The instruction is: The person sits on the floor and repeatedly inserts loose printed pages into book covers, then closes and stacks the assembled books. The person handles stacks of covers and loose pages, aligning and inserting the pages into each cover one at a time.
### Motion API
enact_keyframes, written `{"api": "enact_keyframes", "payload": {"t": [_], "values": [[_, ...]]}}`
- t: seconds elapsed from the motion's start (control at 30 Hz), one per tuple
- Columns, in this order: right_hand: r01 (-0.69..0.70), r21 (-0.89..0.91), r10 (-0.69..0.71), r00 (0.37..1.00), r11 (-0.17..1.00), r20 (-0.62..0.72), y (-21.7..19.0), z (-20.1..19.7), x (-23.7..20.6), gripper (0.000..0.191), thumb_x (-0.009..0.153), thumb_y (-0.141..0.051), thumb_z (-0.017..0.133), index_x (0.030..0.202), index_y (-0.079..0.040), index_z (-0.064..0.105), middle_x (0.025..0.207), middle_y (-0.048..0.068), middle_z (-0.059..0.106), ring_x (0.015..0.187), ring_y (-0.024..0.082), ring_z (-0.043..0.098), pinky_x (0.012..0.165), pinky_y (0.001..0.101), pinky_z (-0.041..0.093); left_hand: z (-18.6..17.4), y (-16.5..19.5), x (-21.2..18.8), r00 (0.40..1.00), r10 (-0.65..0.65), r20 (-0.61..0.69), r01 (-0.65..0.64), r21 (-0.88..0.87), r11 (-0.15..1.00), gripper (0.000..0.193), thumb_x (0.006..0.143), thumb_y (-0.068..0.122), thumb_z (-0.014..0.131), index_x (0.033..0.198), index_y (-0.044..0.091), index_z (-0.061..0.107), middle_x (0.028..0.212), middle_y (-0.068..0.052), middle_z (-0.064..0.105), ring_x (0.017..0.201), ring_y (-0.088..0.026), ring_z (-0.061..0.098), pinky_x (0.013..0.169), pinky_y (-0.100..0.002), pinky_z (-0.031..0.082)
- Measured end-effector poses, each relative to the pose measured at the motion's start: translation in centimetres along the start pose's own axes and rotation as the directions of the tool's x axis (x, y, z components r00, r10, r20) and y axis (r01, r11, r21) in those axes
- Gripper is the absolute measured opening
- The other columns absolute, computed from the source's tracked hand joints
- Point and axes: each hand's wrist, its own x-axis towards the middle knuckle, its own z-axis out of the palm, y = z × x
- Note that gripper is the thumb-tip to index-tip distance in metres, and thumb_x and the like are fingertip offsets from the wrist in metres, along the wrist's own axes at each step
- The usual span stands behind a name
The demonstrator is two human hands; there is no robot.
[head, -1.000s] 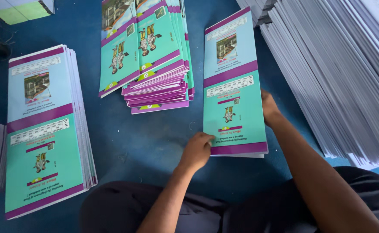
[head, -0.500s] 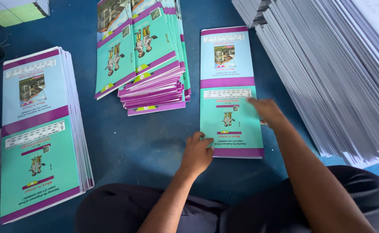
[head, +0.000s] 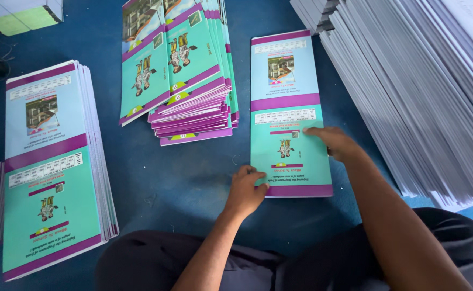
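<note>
The left hand [head: 247, 188] rests with curled fingers on the near left corner of a single teal and purple cover sheet [head: 287, 91], pinning that corner to the blue floor [head: 188, 178] rather than gripping it; nothing is closed inside the hand. The right hand [head: 333, 143] lies flat and open on the sheet's near half, fingers stretched toward its middle, palm toward the right edge, so the two hands together press the sheet down and keep it square. The sheet lies lengthwise away from the person, near the middle of the floor, alone and not on any pile, its far end close to the grey stack. Just left of it, apart by a strip of bare floor, a fanned pile of covers [head: 185, 70] slants so that each edge shows, which would make single sheets easy to lift off. At the floor's left edge a squared stack of covers [head: 50, 161] stands with edges aligned, and at the right edge a long, leaning grey stack of plain sheets [head: 409, 91] runs toward the far corner. Only the head view is given.
</note>
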Motion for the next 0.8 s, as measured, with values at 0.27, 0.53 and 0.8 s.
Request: {"api": "enact_keyframes", "payload": {"t": [0.27, 0.53, 0.8], "values": [[0.076, -0.12, -0.072, 0.997, 0.99, 0.037, -4.5, 1.1, -3.5, 0.061, 0.087, -0.022, 0.07, 0.138, 0.007, 0.053, 0.124, 0.028, 0.068, 0.113, 0.036, 0.07, 0.098, 0.045, 0.056, -1.1, 1.3, -0.3, 0.998, 0.044, 0.04, -0.037, -0.159, 0.987, 0.035, 0.088, 0.017, 0.069, 0.121, 0.005, 0.07, 0.13, -0.016, 0.062, 0.116, -0.032, 0.065, 0.098, -0.038, 0.056], [0.349, -0.547, -0.476, 0.873, 0.761, -0.104, -9.2, 3.0, -10.5, 0.04, 0.084, -0.018, 0.072, 0.119, 0.002, 0.071, 0.104, 0.024, 0.075, 0.094, 0.033, 0.076, 0.087, 0.0428, 0.057, -0.8, 2.0, -1.3, 0.981, 0.185, 0.06, -0.167, -0.235, 0.958, 0.043, 0.092, 0.015, 0.065, 0.134, 0.004, 0.064, 0.134, -0.02, 0.065, 0.126, -0.034, 0.062, 0.107, -0.039, 0.048], [0.267, -0.746, -0.555, 0.816, 0.61, -0.162, -11.0, 3.5, -14.2, 0.039, 0.086, -0.022, 0.072, 0.115, 0.004, 0.069, 0.102, 0.03, 0.073, 0.097, 0.045, 0.071, 0.089, 0.0497, 0.056, -1.5, 3.6, -1.9, 0.968, 0.227, 0.107, -0.184, -0.317, 0.931, 0.046, 0.094, 0.014, 0.064, 0.139, 0.006, 0.06, 0.136, -0.019, 0.065, 0.126, -0.033, 0.063, 0.105, -0.04, 0.049]]}}
